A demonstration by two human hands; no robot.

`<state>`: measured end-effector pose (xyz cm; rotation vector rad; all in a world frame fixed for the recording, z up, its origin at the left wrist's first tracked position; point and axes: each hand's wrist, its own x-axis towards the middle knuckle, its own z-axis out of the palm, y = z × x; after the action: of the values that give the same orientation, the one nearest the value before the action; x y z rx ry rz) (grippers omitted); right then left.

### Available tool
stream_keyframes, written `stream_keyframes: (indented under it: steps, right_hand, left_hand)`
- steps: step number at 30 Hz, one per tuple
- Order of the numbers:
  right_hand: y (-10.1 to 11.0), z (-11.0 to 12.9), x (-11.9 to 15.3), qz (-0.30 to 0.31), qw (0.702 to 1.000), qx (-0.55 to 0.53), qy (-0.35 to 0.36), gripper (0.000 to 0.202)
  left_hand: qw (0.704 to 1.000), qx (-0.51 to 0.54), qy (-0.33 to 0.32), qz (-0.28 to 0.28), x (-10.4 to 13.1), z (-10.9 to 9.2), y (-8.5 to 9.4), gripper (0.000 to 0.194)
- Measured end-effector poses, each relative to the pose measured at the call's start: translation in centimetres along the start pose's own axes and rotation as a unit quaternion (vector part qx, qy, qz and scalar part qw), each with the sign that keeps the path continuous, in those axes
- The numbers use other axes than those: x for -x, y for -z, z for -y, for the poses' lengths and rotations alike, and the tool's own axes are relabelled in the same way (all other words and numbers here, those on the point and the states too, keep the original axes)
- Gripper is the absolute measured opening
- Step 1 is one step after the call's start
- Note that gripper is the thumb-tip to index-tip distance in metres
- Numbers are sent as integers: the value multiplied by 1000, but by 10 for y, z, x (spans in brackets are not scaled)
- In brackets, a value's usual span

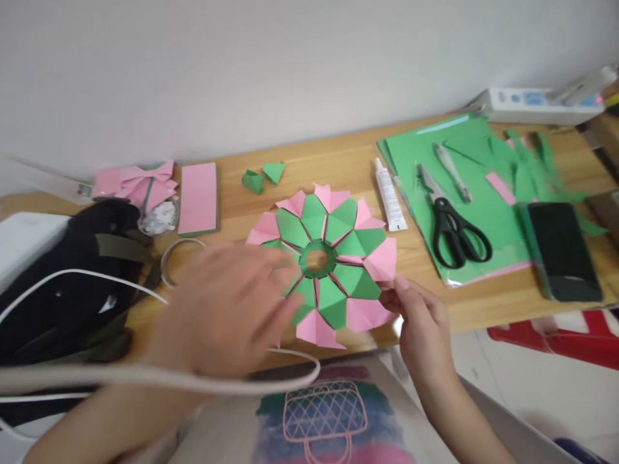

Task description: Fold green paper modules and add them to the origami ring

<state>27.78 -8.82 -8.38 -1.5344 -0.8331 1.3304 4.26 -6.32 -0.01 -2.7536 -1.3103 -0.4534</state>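
A round folded-paper flower (pixel 355 283), with green inner petals, pink outer tips and a hole in its middle, lies on the wooden table (pixel 232 154). My right hand (pixel 418 316) pinches its pink edge at the lower right between thumb and fingers. Over the flower's left side is my left hand (pixel 227 309), blurred by motion, hiding part of the petals; whether it touches them is unclear. Two small folded green pieces (pixel 253 182) sit just behind the flower. A white glue tube (pixel 391 196) lies to its right.
Black-handled scissors (pixel 454 235) and a cutter (pixel 453 173) rest on green sheets (pixel 411 151). A phone (pixel 563 251) is at the right, a power strip (pixel 536 106) behind. Pink paper (pixel 198 198), a tape roll (pixel 167 261) and a black bag (pixel 62 277) are left. A white cable (pixel 193 380) crosses in front.
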Motion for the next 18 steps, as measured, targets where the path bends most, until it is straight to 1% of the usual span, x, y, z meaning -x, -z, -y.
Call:
stream_keyframes:
  steps: [1,3,4,6,9,15,18]
  right_hand:
    - [-1,1,0,-5,1000,3,-1,38]
    - [-4,3,0,-11,1000,6,-14,35]
    - [-5,4,0,-12,1000,6,-23,34]
    - [-7,6,-2,-16,999,3,-39,33]
    - [-7,8,-4,-24,999,5,-49,33]
    - [-8,11,-8,-3,998,-28,-57,39]
    - [-11,13,-10,11,997,-37,-64,37]
  left_hand:
    - [999,37,-16,2,-2,-18,-2,17]
    - [995,95,-10,10,-3,-46,-10,18]
    - [994,108,-12,7,-4,-55,-14,16]
    - [993,117,-4,1,-7,-66,-22,13]
    - [992,125,15,-5,-11,-69,-30,14]
    - [987,148,45,34,-18,-66,-36,20]
    - [988,143,46,42,-18,-67,-41,21]
